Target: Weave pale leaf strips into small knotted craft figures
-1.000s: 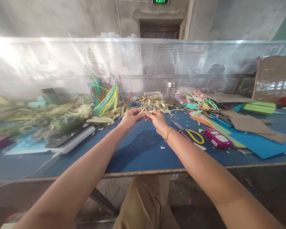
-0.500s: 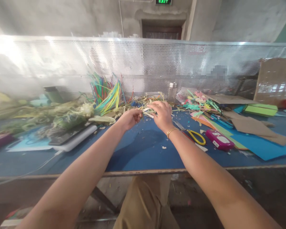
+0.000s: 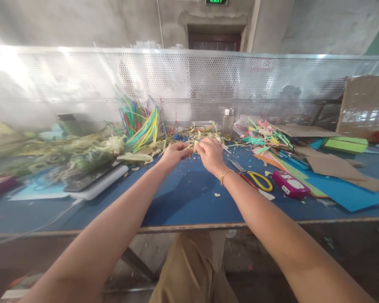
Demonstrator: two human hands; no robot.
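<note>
Over the blue tabletop (image 3: 189, 198), both my hands meet around a small pale yellowish strip (image 3: 195, 146), whose exact kind I cannot make out. My left hand (image 3: 175, 155) is closed, its fingertips pinching the strip's left end. From the other side, my right hand (image 3: 211, 154), with a gold bracelet at the wrist, pinches the same strip with curled fingers. My fingers cover most of it. Pale curled scraps (image 3: 205, 131) lie heaped just behind the hands. Scissors with yellow handles (image 3: 260, 181) rest to the right of my right wrist, beside a red-handled tool (image 3: 246, 180).
Colourful thin stems (image 3: 143, 126) stand at back left, near green fibre bundles (image 3: 91, 160). A white slab with a cable (image 3: 101, 185) lies left. A lidded bottle (image 3: 228, 122) stands behind. Rightward are a magenta device (image 3: 291, 184), blue sheet (image 3: 341, 189) and cardboard (image 3: 341, 168).
My hands have drawn closer together around the pale strip. The right hand's fingers, raised and spread before, are now curled down into a pinch.
</note>
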